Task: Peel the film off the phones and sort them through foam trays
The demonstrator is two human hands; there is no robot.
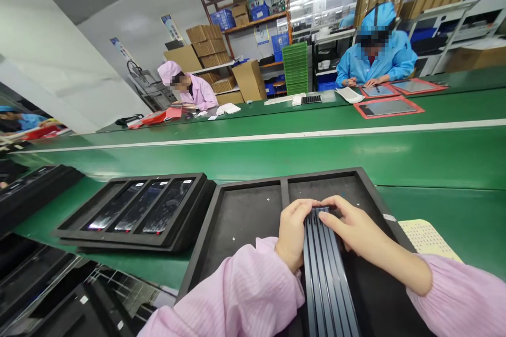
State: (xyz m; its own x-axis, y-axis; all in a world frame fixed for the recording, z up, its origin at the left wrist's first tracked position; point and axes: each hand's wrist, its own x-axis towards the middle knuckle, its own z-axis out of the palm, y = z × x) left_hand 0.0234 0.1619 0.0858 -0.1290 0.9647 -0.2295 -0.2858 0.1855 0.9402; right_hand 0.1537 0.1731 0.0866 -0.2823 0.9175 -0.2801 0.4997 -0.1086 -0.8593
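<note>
Several slim, dark blue-grey frames [326, 274] stand on edge, packed side by side in a row that runs toward me; its near end is cut off by the picture's bottom edge. My left hand [294, 229] is closed against the left side of the row's far end. Across from it, my right hand [351, 226] curls round the far end, its thumb on the top edges and its lower fingers partly hidden. Both index fingertips nearly meet at the far end. Beneath the row lies a black foam tray [251, 216] with wide recesses and a middle divider.
To the left, stacked black foam trays [190, 231] hold several dark glossy screens [168, 205]. A yellow dotted sheet [429, 239] lies right of my tray. Beyond the green bench [435, 150], two people work, one with screens on red mats [389, 107]. A wire rack [126, 289] stands lower left.
</note>
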